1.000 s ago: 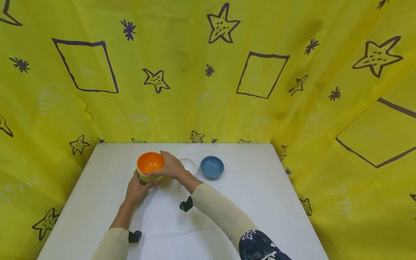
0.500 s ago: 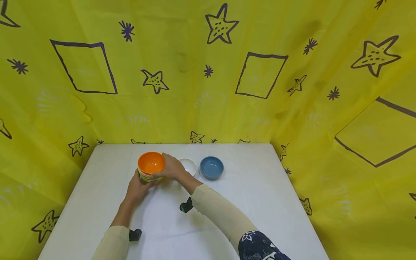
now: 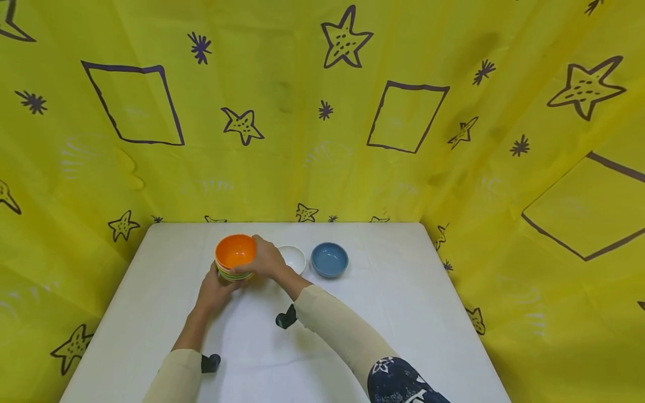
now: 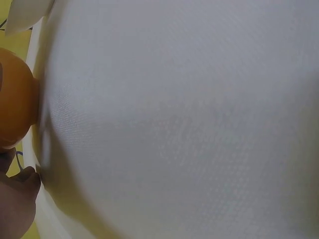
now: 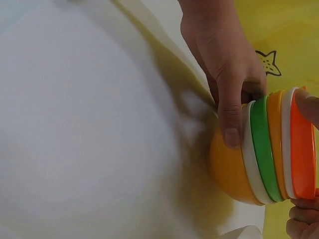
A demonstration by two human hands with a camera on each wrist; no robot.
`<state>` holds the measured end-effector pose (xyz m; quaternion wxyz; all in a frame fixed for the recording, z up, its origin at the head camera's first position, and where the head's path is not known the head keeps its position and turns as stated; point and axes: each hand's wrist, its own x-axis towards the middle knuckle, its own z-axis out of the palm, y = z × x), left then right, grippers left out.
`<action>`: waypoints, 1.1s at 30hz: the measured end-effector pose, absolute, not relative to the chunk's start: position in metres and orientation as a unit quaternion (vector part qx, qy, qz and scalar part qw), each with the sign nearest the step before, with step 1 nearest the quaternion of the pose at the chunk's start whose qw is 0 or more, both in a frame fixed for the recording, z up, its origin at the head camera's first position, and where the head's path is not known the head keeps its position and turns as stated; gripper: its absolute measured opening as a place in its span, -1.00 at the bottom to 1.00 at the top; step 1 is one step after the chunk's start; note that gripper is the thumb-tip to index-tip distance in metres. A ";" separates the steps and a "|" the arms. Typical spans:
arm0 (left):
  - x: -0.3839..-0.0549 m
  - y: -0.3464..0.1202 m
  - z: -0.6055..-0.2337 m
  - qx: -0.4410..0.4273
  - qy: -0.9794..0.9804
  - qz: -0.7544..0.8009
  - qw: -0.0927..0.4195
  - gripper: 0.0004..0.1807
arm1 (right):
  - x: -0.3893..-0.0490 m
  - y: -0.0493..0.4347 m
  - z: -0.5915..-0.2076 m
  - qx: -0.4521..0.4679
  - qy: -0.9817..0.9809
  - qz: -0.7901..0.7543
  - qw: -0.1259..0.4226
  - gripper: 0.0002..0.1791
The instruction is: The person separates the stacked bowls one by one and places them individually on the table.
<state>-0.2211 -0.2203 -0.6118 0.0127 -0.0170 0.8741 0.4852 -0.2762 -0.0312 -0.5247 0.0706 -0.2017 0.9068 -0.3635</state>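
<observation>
Compared with one second ago, little has changed: left grip [image 3: 214, 291] curls around the lower bowls [image 5: 229, 167], right grip [image 3: 267, 259] pinches the orange bowl [image 3: 235, 252] on top. The stack [image 5: 267, 149], near the far edge of the surface [image 3: 403, 285], left of middle, seems nested but unreleased.

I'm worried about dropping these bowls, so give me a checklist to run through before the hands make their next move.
1. Left hand grips the stack low down: ok.
2. Right hand holds the top orange bowl at its rim: ok.
3. Bowls nested one in another: ok.
4. Stack's base resting on the table: cannot tell; it looks close, but contact is unclear.
5. Blue bowl clear of both hands: ok.
6. White bowl fully in sight: not ok; the right hand partly covers it in the head view.
</observation>
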 end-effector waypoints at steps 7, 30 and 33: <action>-0.221 -0.221 -0.613 -0.020 0.876 0.482 0.012 0.21 | -0.275 -0.029 -0.520 -0.174 0.903 -0.390 0.049 -0.07; -0.220 -0.220 -0.614 -0.034 0.875 0.483 0.010 0.27 | -0.275 0.071 -0.495 -0.082 0.872 -0.482 -0.027 0.16; -0.221 -0.219 -0.614 -0.034 0.874 0.485 0.008 0.27 | -0.275 0.094 -0.493 -0.068 0.870 -0.487 -0.043 0.12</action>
